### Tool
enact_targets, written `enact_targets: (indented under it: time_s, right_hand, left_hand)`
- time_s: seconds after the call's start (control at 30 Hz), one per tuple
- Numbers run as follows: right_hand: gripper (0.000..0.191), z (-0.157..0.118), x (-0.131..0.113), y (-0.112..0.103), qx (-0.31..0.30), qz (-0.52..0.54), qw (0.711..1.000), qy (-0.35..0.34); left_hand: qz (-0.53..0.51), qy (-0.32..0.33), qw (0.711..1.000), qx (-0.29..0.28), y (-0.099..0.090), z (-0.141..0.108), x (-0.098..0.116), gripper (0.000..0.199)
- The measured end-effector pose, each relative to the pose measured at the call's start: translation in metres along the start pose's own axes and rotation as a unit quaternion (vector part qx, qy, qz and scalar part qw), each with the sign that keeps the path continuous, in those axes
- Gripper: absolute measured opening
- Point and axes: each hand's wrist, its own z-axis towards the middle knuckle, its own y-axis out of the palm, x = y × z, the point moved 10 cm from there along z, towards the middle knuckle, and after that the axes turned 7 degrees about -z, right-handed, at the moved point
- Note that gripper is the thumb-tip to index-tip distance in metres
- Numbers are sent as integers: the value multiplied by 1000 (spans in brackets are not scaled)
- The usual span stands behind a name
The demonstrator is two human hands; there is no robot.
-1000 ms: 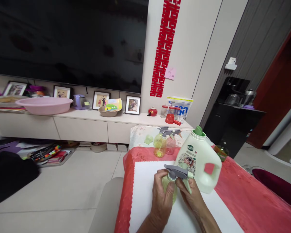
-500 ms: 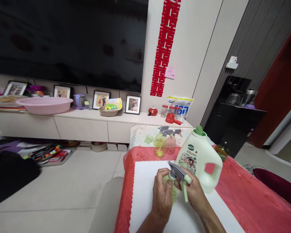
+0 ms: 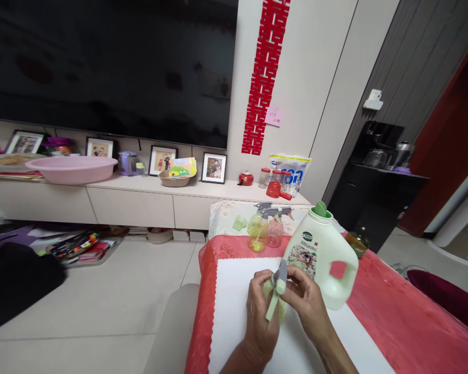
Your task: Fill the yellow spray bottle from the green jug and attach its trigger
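My left hand (image 3: pixel 259 314) is wrapped round a small light green spray bottle (image 3: pixel 283 310) above the white mat (image 3: pixel 230 306). On the bottle's neck sits a grey and green spray head (image 3: pixel 280 280), its trigger pointing down toward me. The fingers of my right hand (image 3: pixel 308 301) are pinched at the right side of the spray head. Just behind my right hand stands a big pale green jug (image 3: pixel 337 244) with a green cap. Yellow (image 3: pixel 258 234) and pink (image 3: pixel 274 234) spray bottles stand beyond the mat.
A red cloth (image 3: pixel 390 296) lies under the mat. A dark green bottle (image 3: pixel 358 242) stands right of the jug, and a small green object (image 3: pixel 239 223) lies at the table's far left. Framed photos and a pink basin (image 3: pixel 72 170) line the low cabinet (image 3: pixel 132 205).
The spray head has turned, so its nozzle and trigger now face toward me instead of to the right. My right hand has shifted its fingers around the head; my left hand has barely moved.
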Motion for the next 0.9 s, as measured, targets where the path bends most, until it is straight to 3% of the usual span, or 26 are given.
enact_targets:
  time_s: [0.17,0.37,0.67,0.9]
  right_hand:
    - [41,-2,-1,0,-4,-28,999,20]
    - [38,-1,-12,6,-42,-39,998,-5]
    - [50,-3,13,9,38,27,998,35]
    - [48,-5,8,9,14,19,999,22]
  left_hand:
    - [0,-21,1000,4,0,2,-2,32]
    - [10,-32,999,22,-2,3,-6,33]
    - [158,-19,985,66,-10,-11,-37,45]
    - [143,-34,989,33,-8,-2,-27,42]
